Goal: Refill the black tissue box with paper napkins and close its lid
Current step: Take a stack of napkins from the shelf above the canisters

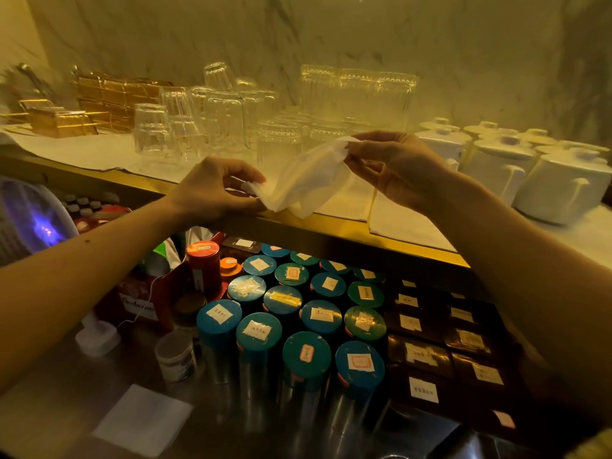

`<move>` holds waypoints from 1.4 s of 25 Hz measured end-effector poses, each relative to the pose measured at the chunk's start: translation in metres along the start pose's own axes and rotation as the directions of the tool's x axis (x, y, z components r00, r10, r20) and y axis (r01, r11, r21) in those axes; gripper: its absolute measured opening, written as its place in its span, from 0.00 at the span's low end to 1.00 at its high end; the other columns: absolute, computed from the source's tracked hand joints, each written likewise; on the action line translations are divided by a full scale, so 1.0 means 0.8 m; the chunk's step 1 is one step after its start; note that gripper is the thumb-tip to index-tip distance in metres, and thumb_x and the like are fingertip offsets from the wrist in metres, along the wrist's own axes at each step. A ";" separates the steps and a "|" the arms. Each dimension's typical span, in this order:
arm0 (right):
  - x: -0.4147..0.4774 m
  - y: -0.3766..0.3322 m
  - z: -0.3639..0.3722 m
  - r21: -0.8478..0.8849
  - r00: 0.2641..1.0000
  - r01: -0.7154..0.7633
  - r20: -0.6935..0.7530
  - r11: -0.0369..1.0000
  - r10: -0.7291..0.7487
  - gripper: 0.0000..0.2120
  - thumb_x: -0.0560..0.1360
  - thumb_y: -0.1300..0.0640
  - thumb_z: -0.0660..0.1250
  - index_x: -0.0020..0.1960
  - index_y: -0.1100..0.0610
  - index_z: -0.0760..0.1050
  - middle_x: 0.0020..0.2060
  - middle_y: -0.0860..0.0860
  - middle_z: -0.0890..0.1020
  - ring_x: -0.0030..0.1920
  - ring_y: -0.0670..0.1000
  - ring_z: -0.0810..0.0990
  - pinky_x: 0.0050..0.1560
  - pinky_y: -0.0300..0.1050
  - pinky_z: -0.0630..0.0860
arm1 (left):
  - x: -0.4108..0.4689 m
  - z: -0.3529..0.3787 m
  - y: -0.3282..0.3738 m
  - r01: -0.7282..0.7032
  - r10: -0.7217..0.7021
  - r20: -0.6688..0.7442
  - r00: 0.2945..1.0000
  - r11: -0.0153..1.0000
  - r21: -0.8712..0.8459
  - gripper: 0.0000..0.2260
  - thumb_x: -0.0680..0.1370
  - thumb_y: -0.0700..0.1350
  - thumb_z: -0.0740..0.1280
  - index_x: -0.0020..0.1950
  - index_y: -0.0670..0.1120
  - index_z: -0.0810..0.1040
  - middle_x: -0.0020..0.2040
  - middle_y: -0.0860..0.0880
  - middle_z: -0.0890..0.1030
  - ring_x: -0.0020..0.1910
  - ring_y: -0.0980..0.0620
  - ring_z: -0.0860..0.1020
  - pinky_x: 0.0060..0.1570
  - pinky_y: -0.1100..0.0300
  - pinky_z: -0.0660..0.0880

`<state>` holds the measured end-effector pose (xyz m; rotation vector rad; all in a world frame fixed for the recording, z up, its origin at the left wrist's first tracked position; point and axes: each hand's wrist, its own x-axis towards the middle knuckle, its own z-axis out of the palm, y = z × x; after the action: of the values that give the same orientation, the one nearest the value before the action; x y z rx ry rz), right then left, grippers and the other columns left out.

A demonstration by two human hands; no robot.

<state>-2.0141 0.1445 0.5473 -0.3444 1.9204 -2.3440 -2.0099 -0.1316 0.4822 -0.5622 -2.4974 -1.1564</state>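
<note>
Both hands point(215, 190) point(394, 167) pinch napkin point(308, 180) above labelled tins point(291, 319); glasses point(215, 120) behind.

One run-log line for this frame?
hands: left + right pinch one napkin, spread in air | tissue box: not in view | spare napkin on counter

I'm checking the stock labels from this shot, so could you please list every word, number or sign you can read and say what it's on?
No text can be read with confidence.
Teal-lidded tins: white stickers with handwriting, too small and blurred to read.
Dark brown boxes: white labels, unreadable.
Red box: a cursive word on its white label, too blurred to quote.
Small white jar: dark print, unreadable.
Napkin, held between both hands: blank.
</note>
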 end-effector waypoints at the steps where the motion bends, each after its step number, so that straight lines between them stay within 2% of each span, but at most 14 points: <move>1: -0.003 -0.005 0.009 0.023 1.000 0.013 -0.005 1.000 -0.013 0.08 0.73 0.69 0.68 0.52 0.63 0.79 0.51 0.59 0.82 0.49 0.55 0.85 0.47 0.43 0.82 | -0.004 -0.002 0.002 0.008 -0.008 -0.006 1.000 1.000 -0.029 0.19 0.69 0.41 0.77 0.58 0.48 0.78 0.53 0.54 0.81 0.54 0.55 0.81 0.52 0.63 0.80; 3: -0.009 -0.013 0.032 0.068 0.999 0.039 -0.020 0.997 -0.038 0.10 0.73 0.69 0.69 0.54 0.64 0.78 0.52 0.60 0.81 0.48 0.56 0.85 0.46 0.44 0.82 | -0.019 -0.008 0.004 0.023 -0.024 -0.017 1.000 0.997 -0.072 0.20 0.68 0.42 0.77 0.58 0.49 0.77 0.52 0.56 0.79 0.54 0.57 0.79 0.48 0.65 0.80; 6: -0.020 -0.024 0.083 0.084 0.997 0.071 -0.033 0.994 -0.068 0.07 0.72 0.70 0.69 0.49 0.63 0.78 0.50 0.60 0.81 0.48 0.56 0.85 0.46 0.45 0.83 | -0.048 -0.018 0.002 0.051 -0.058 -0.038 0.998 0.986 -0.161 0.23 0.65 0.46 0.78 0.58 0.48 0.77 0.53 0.52 0.80 0.54 0.55 0.80 0.44 0.65 0.81; 10: -0.038 -0.030 0.157 0.027 0.994 0.107 0.000 0.994 -0.107 0.06 0.72 0.71 0.70 0.47 0.62 0.79 0.47 0.59 0.82 0.49 0.57 0.84 0.44 0.44 0.83 | -0.093 -0.035 -0.004 0.048 -0.076 -0.119 0.990 0.974 -0.222 0.21 0.60 0.54 0.77 0.52 0.54 0.79 0.52 0.50 0.84 0.52 0.53 0.83 0.48 0.63 0.81; 13: -0.050 -0.027 0.209 -0.001 0.993 0.114 0.023 0.993 -0.114 0.06 0.72 0.70 0.70 0.42 0.61 0.79 0.44 0.58 0.82 0.46 0.56 0.84 0.43 0.44 0.83 | -0.128 -0.050 -0.007 0.052 -0.111 -0.230 0.967 0.967 -0.249 0.26 0.59 0.57 0.77 0.56 0.52 0.79 0.53 0.51 0.83 0.55 0.52 0.81 0.52 0.57 0.79; 16: -0.062 -0.016 0.266 -0.005 0.992 0.104 0.070 0.995 -0.103 0.06 0.72 0.71 0.70 0.41 0.61 0.79 0.44 0.58 0.82 0.45 0.55 0.83 0.41 0.43 0.83 | -0.170 -0.070 -0.010 0.071 -0.165 -0.332 0.929 0.958 -0.277 0.23 0.60 0.57 0.76 0.53 0.57 0.76 0.50 0.60 0.79 0.52 0.62 0.78 0.48 0.66 0.76; 19: -0.075 -0.003 0.319 0.021 0.991 0.073 0.110 0.997 -0.075 0.05 0.72 0.71 0.70 0.45 0.63 0.80 0.45 0.59 0.82 0.44 0.54 0.84 0.41 0.43 0.83 | -0.214 -0.086 -0.012 0.097 -0.181 -0.450 0.874 0.974 -0.204 0.22 0.66 0.52 0.78 0.54 0.52 0.73 0.46 0.63 0.75 0.45 0.69 0.75 0.41 0.74 0.75; 22: -0.089 0.009 0.367 0.076 0.984 0.028 0.173 0.997 -0.041 0.12 0.72 0.72 0.70 0.55 0.67 0.78 0.49 0.61 0.81 0.46 0.55 0.83 0.44 0.45 0.84 | -0.255 -0.111 -0.025 0.157 -0.237 -0.543 0.805 0.969 -0.189 0.17 0.71 0.47 0.76 0.54 0.48 0.74 0.46 0.59 0.76 0.42 0.66 0.75 0.37 0.76 0.72; 24: -0.098 0.023 0.393 0.043 0.969 0.025 0.243 0.999 -0.035 0.10 0.72 0.71 0.69 0.53 0.66 0.78 0.48 0.61 0.81 0.46 0.55 0.83 0.44 0.44 0.83 | -0.287 -0.134 -0.040 0.212 -0.268 -0.594 0.759 0.964 -0.163 0.18 0.73 0.48 0.75 0.58 0.42 0.76 0.47 0.54 0.78 0.44 0.62 0.75 0.38 0.76 0.70; 26: -0.100 0.037 0.406 -0.070 0.944 0.102 0.320 0.992 -0.074 0.07 0.73 0.70 0.70 0.50 0.65 0.79 0.46 0.59 0.81 0.47 0.54 0.83 0.48 0.44 0.83 | -0.319 -0.157 -0.054 0.253 -0.243 -0.638 0.731 0.964 -0.077 0.14 0.75 0.48 0.73 0.56 0.41 0.77 0.43 0.53 0.79 0.40 0.62 0.76 0.35 0.78 0.69; 28: -0.107 0.058 0.426 -0.152 0.910 0.172 0.403 0.973 -0.097 0.06 0.73 0.68 0.70 0.50 0.64 0.79 0.45 0.58 0.81 0.48 0.54 0.83 0.54 0.50 0.81 | -0.371 -0.187 -0.062 0.308 -0.179 -0.698 0.694 0.950 0.062 0.06 0.76 0.44 0.71 0.46 0.44 0.76 0.35 0.54 0.76 0.34 0.62 0.75 0.33 0.77 0.68; 30: -0.119 0.085 0.452 -0.193 0.859 0.212 0.504 0.958 -0.089 0.05 0.74 0.67 0.69 0.50 0.63 0.79 0.46 0.58 0.81 0.47 0.54 0.83 0.54 0.49 0.81 | -0.433 -0.219 -0.068 0.331 -0.079 -0.733 0.675 0.921 0.205 0.05 0.76 0.39 0.70 0.44 0.47 0.76 0.34 0.58 0.73 0.35 0.68 0.75 0.35 0.77 0.66; 32: -0.131 0.115 0.479 -0.240 0.790 0.280 0.608 0.930 -0.081 0.08 0.75 0.65 0.69 0.53 0.63 0.78 0.51 0.59 0.81 0.50 0.53 0.83 0.52 0.46 0.81 | -0.497 -0.247 -0.074 0.352 -0.046 -0.726 0.686 0.894 0.276 0.09 0.74 0.37 0.70 0.50 0.50 0.80 0.40 0.57 0.79 0.41 0.71 0.76 0.42 0.75 0.69; 35: -0.158 0.155 0.534 -0.220 0.681 0.342 0.728 0.914 -0.080 0.05 0.76 0.64 0.68 0.51 0.59 0.79 0.45 0.55 0.84 0.47 0.49 0.85 0.47 0.42 0.81 | -0.596 -0.281 -0.069 0.441 -0.039 -0.726 0.686 0.816 0.373 0.15 0.73 0.34 0.69 0.57 0.48 0.82 0.53 0.47 0.84 0.52 0.54 0.80 0.54 0.61 0.75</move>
<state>-1.8012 -0.2622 0.4903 -1.3519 1.8942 -1.5483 -1.5938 -0.4404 0.3702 0.3495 -2.0712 -0.5271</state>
